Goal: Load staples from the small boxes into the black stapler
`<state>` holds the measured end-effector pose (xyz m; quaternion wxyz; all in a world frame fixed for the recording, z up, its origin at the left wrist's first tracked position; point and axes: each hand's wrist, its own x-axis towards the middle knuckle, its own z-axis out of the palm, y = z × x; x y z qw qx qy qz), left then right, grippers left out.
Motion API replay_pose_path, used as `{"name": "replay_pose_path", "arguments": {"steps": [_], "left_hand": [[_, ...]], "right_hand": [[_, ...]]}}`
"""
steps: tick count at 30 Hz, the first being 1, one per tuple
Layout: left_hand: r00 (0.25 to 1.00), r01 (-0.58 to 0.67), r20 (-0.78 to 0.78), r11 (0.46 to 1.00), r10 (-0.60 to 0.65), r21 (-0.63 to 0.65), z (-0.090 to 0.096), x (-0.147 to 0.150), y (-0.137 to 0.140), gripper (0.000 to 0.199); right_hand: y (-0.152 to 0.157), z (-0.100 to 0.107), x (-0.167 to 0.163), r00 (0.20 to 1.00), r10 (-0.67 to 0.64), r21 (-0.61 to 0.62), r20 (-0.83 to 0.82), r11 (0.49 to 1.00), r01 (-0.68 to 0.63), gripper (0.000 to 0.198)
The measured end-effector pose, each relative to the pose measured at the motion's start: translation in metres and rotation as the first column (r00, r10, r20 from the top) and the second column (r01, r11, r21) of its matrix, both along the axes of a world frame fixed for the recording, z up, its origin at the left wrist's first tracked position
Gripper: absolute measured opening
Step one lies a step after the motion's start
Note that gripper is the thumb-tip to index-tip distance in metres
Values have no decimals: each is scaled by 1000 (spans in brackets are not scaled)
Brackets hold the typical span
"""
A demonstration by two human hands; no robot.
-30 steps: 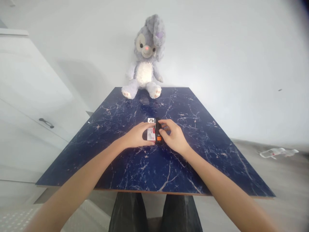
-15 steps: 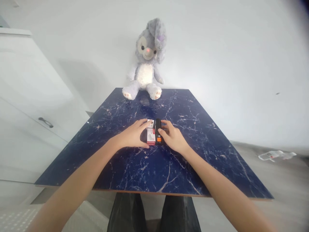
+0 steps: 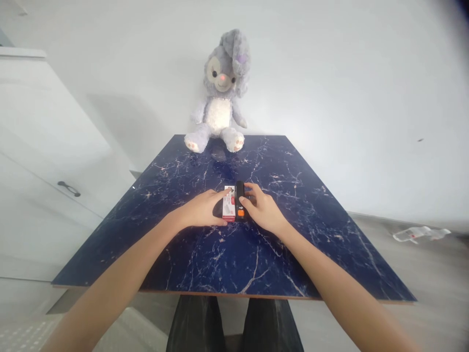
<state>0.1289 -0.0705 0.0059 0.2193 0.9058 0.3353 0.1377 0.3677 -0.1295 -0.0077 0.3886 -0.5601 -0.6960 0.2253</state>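
On the dark blue tabletop, small red-and-white boxes with a printed picture like a staple strip sit end to end in a line. My left hand curls round them, fingers at the far end and thumb at the near end. Right beside the boxes lies a black stapler with an orange patch near its close end. My right hand grips it from the right, thumb on its top and forefinger by its far end. Part of the stapler's right side is hidden under that hand.
A grey plush rabbit sits at the back of the marble-patterned table, against the wall. A white cabinet stands left. On the floor at right lies a clear plastic item.
My left fingers have drawn nearer, and the far box now sits tight against the near one, where they looked more distinct before. My right hand and the stapler have hardly moved.
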Motion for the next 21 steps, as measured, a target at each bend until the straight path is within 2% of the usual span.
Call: {"name": "replay_pose_path", "arguments": {"steps": [4, 10, 16, 21], "left_hand": [[1000, 0, -3, 1000, 0, 11, -1, -1, 2, 99], [996, -69, 46, 997, 70, -16, -7, 8, 0, 108], [984, -142, 113, 990, 140, 7, -24, 32, -2, 110], [973, -205, 104, 979, 205, -9, -33, 65, 16, 118]], "right_hand": [[-1, 0, -1, 999, -5, 1, 38, 1000, 5, 48], [0, 1, 1, 995, -57, -6, 83, 998, 57, 49], [8, 0, 13, 979, -156, -50, 129, 985, 163, 50], [20, -4, 28, 945, -281, -34, 168, 956, 290, 55]]}}
